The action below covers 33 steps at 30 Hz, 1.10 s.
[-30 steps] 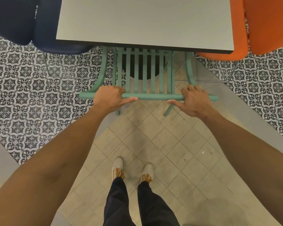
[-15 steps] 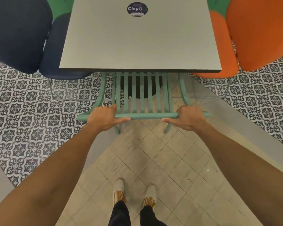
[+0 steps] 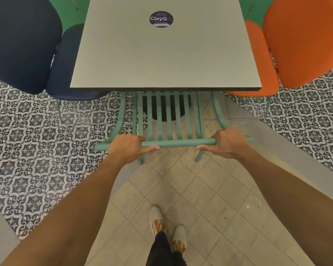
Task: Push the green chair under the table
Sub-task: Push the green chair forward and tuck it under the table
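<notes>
The green chair [image 3: 178, 144] has a slatted back and a round top rail. Its seat is hidden beneath the grey square table [image 3: 165, 60]; only the backrest, armrests and rear legs show in front of the table's near edge. My left hand [image 3: 128, 148] is wrapped over the left part of the top rail. My right hand [image 3: 228, 144] holds the right part of the same rail. Both thumbs lie along the rail's near side.
A dark blue padded chair [image 3: 25, 45] stands at the table's left side and an orange one [image 3: 300, 41] at its right. A round dark sticker [image 3: 161, 19] sits on the tabletop. Patterned tiles flank the beige floor where my feet [image 3: 167, 227] stand.
The view has tilted upward, so more of the tabletop and its sticker shows. The chair and both hands sit lower in the frame, with the grip unchanged.
</notes>
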Each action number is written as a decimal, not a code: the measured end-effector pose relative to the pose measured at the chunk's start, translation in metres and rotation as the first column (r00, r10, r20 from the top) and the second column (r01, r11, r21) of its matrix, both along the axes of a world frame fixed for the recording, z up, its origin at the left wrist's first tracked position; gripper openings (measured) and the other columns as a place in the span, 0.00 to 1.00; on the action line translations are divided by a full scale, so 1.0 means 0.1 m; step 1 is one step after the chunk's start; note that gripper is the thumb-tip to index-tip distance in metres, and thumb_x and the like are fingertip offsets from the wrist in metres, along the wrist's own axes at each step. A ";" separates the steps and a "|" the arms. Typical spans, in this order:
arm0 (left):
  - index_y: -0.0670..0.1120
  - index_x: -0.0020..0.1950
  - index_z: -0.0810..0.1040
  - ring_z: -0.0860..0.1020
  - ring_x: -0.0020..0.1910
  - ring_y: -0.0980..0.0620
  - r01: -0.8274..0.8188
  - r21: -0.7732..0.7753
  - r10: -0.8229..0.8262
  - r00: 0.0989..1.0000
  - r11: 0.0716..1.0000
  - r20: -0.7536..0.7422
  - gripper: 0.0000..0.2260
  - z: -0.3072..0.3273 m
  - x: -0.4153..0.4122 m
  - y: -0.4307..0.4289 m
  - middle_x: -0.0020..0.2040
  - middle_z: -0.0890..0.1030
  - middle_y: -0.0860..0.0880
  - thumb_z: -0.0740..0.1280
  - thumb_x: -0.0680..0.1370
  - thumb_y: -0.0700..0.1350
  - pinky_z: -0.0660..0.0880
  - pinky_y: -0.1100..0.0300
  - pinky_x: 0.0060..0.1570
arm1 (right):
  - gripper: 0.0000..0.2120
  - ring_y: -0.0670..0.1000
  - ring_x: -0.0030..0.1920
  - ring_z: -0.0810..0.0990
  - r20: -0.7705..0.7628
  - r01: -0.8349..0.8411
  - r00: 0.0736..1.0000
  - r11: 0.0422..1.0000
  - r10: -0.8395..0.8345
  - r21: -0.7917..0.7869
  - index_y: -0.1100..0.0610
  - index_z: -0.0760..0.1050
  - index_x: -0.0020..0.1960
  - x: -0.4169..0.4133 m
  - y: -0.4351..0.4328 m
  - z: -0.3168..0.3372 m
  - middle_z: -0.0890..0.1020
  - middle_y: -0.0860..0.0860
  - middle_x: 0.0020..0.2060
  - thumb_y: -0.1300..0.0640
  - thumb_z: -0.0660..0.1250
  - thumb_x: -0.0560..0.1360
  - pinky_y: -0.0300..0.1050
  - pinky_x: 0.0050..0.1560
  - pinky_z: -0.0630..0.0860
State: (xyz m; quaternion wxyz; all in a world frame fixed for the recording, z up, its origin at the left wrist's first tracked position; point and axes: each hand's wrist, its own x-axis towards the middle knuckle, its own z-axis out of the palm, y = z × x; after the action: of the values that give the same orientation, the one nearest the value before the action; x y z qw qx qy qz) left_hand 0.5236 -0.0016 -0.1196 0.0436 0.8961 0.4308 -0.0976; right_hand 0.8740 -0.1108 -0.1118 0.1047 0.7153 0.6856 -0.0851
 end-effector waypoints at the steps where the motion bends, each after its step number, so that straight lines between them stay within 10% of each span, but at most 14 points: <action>1: 0.54 0.43 0.80 0.68 0.23 0.58 0.009 0.011 -0.009 1.000 1.000 -0.008 0.47 0.01 0.00 0.00 0.25 0.71 0.53 0.33 0.65 0.84 0.61 0.61 0.23 | 0.46 0.46 0.25 0.71 0.010 -0.007 1.000 1.000 0.007 0.009 0.50 0.76 0.31 0.00 0.00 0.00 0.74 0.46 0.23 0.11 0.41 0.62 0.41 0.26 0.59; 33: 0.55 0.38 0.70 0.68 0.23 0.57 0.024 0.012 -0.024 1.000 1.000 0.006 0.40 0.03 -0.12 0.06 0.25 0.70 0.53 0.32 0.66 0.83 0.64 0.62 0.23 | 0.47 0.49 0.25 0.75 -0.036 0.032 0.999 0.999 -0.031 0.011 0.52 0.74 0.29 -0.13 0.00 -0.02 0.76 0.48 0.24 0.10 0.42 0.61 0.42 0.28 0.66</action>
State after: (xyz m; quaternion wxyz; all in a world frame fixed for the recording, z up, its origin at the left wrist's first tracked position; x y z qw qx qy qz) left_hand 0.5112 0.0040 -0.1163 0.0383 0.9018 0.4203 -0.0929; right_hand 0.8606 -0.1107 -0.1138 0.0868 0.7250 0.6765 -0.0957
